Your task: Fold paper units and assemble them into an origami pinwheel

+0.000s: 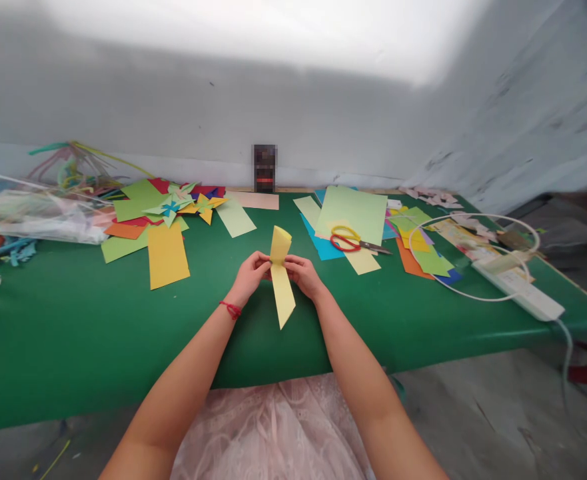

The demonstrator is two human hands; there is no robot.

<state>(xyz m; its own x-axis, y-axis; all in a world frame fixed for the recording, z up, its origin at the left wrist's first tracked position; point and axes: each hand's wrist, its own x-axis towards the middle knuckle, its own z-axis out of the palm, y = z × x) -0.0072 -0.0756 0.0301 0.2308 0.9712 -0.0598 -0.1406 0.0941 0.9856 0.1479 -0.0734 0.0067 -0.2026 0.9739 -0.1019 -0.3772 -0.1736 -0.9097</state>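
Note:
A pale yellow strip of paper (284,300) is held up above the green table, pinched in at its middle, with its upper end bent over and its lower end hanging toward me. My left hand (254,270) is closed on the strip's left edge, thumb and fingers pressed together. From the other side my right hand (303,272) pinches the same narrow middle. Some fingertips are hidden behind the paper. Beyond my right hand lie scissors (357,241) with one red and one yellow handle, resting on light green and pale yellow sheets.
Folded paper pinwheels (176,202) and a yellow-orange sheet (168,255) lie at left, beside a plastic bag (43,217) with thin strips. Coloured sheets (418,240) and a white power strip (520,290) with a looped cable are at right. A dark pixelated object (264,168) stands against the wall.

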